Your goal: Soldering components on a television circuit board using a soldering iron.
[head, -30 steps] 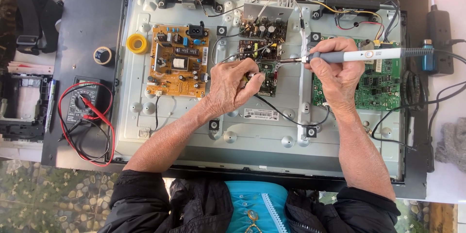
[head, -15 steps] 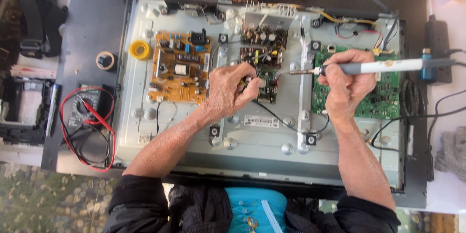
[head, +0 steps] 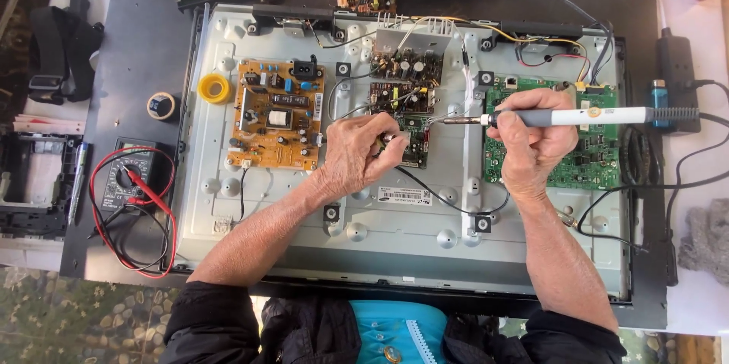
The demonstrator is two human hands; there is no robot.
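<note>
Hands (head: 361, 155) (right (head: 531, 140) gripping soldering iron (head: 577, 116)) meet mid-panel.

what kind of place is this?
Likely an electronics repair bench, possibly outdoors. An opened flat-screen TV chassis with bare circuit boards, a soldering iron in the right hand, and a multimeter with red leads beside it.

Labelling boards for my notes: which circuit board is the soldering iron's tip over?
The small dark middle board, between the orange-brown board and the green board.

A small white rectangular label (head: 405, 195) (dark print, too small to read) sits on the grey metal back panel (head: 395, 235), just below the left hand (head: 357, 155).
</note>
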